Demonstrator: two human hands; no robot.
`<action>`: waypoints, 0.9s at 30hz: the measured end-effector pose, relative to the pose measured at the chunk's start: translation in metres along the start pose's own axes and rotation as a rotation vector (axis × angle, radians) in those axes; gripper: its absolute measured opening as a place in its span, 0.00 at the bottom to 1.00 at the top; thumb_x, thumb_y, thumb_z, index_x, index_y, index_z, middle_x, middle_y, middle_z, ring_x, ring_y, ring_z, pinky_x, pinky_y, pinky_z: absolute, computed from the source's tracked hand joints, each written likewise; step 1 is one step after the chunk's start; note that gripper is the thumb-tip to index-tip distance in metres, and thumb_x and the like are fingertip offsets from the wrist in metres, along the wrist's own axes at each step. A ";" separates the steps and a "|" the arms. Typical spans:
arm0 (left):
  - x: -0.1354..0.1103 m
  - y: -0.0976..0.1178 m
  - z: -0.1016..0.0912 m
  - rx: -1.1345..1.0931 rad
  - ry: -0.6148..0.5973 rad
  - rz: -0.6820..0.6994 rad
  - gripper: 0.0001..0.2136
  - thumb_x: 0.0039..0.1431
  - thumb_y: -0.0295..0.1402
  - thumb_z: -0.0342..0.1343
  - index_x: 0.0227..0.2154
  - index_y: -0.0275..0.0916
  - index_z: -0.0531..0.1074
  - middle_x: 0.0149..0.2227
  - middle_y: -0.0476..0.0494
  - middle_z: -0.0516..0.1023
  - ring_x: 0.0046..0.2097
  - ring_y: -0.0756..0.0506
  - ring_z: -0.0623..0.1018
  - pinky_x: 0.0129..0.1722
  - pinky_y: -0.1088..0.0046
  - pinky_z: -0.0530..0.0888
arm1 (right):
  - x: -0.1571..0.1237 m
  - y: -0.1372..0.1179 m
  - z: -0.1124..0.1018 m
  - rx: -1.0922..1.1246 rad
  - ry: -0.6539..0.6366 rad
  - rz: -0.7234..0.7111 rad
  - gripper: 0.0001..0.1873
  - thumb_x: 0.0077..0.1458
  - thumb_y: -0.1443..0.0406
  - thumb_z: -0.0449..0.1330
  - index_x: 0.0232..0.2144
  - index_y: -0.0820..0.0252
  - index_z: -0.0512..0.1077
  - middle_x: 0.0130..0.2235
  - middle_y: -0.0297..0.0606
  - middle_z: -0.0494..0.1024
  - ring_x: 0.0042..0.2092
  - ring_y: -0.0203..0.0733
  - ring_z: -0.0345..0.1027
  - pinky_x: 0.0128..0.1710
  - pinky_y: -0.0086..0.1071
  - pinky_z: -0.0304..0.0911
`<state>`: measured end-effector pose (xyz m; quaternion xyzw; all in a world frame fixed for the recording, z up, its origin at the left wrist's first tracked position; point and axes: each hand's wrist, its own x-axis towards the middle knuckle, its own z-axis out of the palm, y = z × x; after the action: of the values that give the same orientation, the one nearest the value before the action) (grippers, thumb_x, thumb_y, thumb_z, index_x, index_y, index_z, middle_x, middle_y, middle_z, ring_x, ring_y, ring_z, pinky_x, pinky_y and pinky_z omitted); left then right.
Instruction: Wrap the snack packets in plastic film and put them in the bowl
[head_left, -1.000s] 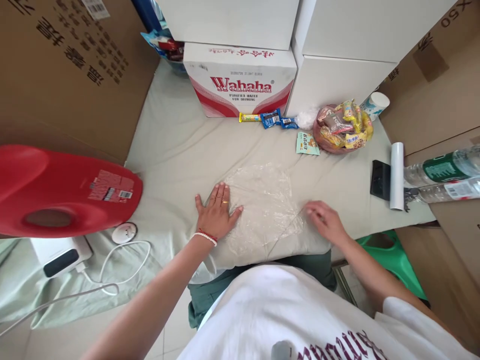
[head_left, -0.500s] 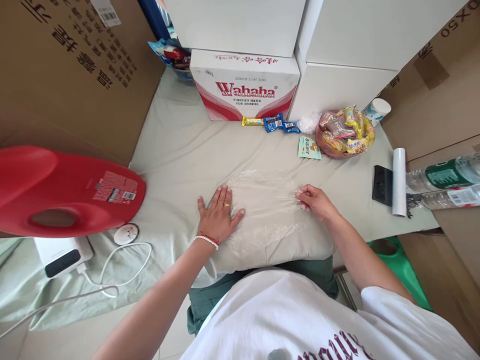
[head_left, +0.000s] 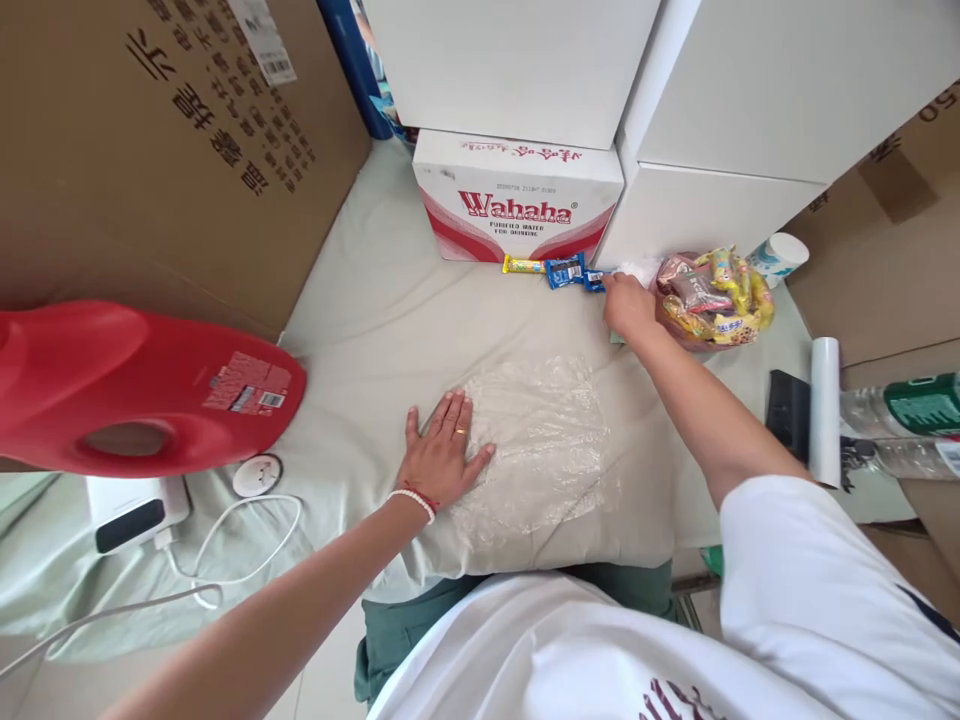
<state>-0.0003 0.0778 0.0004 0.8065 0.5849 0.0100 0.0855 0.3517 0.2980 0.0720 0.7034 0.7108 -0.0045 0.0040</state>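
Observation:
My left hand lies flat with fingers spread on the left edge of a clear plastic sheet, which is spread wrinkled over the cloth. My right hand is stretched to the far side, its fingertips at the right end of a small blue packet. Its back hides most of the fingers, so I cannot see whether they grip. A larger blue packet and a yellow stick packet lie to the left. Crumpled white plastic sits just behind the hand. The light-green sachet is mostly covered by this hand.
A bowl of wrapped snacks stands right of my right hand. Behind are a Wahaba-style water carton and white boxes. A red jug lies at left. A white roll, black phone and bottles lie at right.
My right hand has let go of the plastic sheet's right edge and moved forward to the small blue packet. The sheet now lies flatter. My left hand stays on it.

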 end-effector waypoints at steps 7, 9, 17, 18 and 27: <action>-0.002 -0.002 0.002 -0.031 0.065 0.017 0.38 0.71 0.53 0.41 0.76 0.35 0.46 0.76 0.32 0.52 0.75 0.31 0.57 0.73 0.35 0.39 | 0.066 0.002 0.008 -0.114 -0.234 -0.029 0.30 0.61 0.70 0.57 0.65 0.66 0.65 0.60 0.59 0.71 0.55 0.57 0.71 0.51 0.41 0.66; -0.002 -0.002 0.003 -0.047 0.080 0.024 0.38 0.71 0.53 0.41 0.76 0.35 0.47 0.75 0.31 0.53 0.75 0.31 0.58 0.73 0.36 0.38 | 0.059 0.001 0.004 -0.157 -0.225 -0.016 0.26 0.61 0.69 0.58 0.61 0.67 0.70 0.58 0.60 0.72 0.53 0.58 0.73 0.50 0.42 0.67; -0.002 -0.003 0.004 -0.061 0.089 0.027 0.38 0.71 0.53 0.42 0.76 0.35 0.47 0.75 0.30 0.53 0.75 0.31 0.57 0.73 0.36 0.37 | 0.053 -0.041 -0.011 -0.145 0.031 -0.183 0.22 0.66 0.69 0.49 0.59 0.64 0.68 0.59 0.57 0.70 0.52 0.53 0.69 0.46 0.39 0.64; -0.002 -0.003 0.004 -0.059 0.088 0.026 0.38 0.71 0.53 0.42 0.76 0.35 0.47 0.75 0.30 0.53 0.75 0.31 0.57 0.73 0.36 0.37 | 0.057 -0.047 -0.008 -0.153 0.014 -0.229 0.22 0.66 0.71 0.47 0.59 0.64 0.68 0.59 0.57 0.71 0.53 0.53 0.68 0.46 0.38 0.63; -0.001 0.000 0.002 -0.058 0.089 0.015 0.37 0.71 0.52 0.41 0.76 0.37 0.48 0.76 0.33 0.53 0.75 0.33 0.57 0.73 0.37 0.37 | 0.035 -0.050 -0.013 -0.195 -0.035 -0.191 0.24 0.64 0.72 0.49 0.61 0.68 0.68 0.53 0.59 0.77 0.51 0.55 0.73 0.46 0.39 0.62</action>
<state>-0.0002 0.0763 -0.0015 0.8068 0.5816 0.0635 0.0826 0.3017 0.3328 0.0850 0.6288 0.7713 0.0519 0.0842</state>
